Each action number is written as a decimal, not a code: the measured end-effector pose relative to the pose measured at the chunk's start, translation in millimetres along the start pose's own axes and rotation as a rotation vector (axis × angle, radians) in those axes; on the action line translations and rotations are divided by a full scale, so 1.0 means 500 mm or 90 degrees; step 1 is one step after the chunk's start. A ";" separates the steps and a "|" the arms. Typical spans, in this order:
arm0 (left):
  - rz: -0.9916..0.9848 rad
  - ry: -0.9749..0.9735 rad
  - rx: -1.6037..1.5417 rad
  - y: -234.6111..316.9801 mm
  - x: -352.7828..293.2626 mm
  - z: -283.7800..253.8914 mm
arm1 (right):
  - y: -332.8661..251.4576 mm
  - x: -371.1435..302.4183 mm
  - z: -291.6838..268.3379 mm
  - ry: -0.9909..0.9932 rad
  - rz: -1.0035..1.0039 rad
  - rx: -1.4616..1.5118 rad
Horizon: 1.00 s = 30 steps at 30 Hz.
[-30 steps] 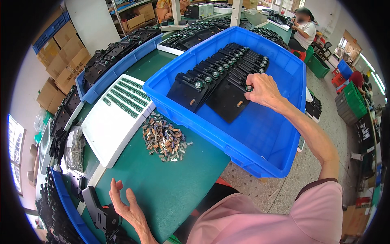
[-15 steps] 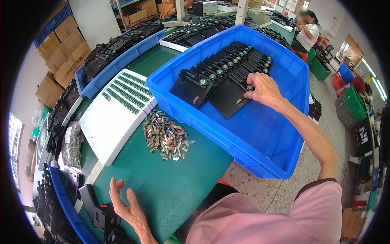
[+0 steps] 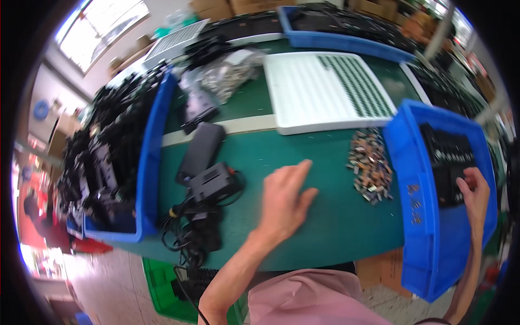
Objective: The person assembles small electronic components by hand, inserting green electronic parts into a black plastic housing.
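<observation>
Right hand [image 3: 475,190] grasps black adapters [image 3: 448,160] inside blue bin [image 3: 411,179]; left hand [image 3: 284,197] released, fingers spread, hovering over green worktop [image 3: 325,227].

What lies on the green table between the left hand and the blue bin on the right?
In the head view, a pile of small metal parts lies on the green table between the left hand and the blue bin.
</observation>
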<state>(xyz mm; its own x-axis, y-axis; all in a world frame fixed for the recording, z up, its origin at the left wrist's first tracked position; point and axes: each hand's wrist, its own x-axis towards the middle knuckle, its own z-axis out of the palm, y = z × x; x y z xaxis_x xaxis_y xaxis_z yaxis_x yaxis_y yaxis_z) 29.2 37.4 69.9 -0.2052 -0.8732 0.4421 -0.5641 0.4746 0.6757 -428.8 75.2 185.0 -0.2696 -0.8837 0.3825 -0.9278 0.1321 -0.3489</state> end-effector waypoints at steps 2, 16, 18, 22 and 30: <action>0.033 -0.020 0.044 -0.004 -0.007 0.008 | -0.153 0.023 0.008 -0.077 -0.007 0.126; 0.055 -0.024 0.126 -0.013 -0.027 0.029 | -0.907 0.137 0.554 -0.293 -0.727 0.298; 0.061 -0.029 0.127 -0.011 -0.021 0.034 | -0.937 0.157 0.632 -0.274 -0.751 0.258; 0.051 -0.043 0.158 -0.008 -0.028 0.021 | -0.980 0.145 0.695 -0.324 -0.822 0.185; 0.056 -0.051 0.162 -0.010 -0.023 0.024 | -0.964 0.158 0.690 -0.305 -0.818 0.272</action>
<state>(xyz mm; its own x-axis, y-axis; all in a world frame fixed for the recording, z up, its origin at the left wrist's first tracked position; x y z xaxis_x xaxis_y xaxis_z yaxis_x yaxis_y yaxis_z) 24.8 43.8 54.3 -0.3191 -0.8409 0.4371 -0.7222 0.5144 0.4624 86.1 -213.1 88.2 0.8716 -0.3590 0.3339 -0.2867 -0.9257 -0.2469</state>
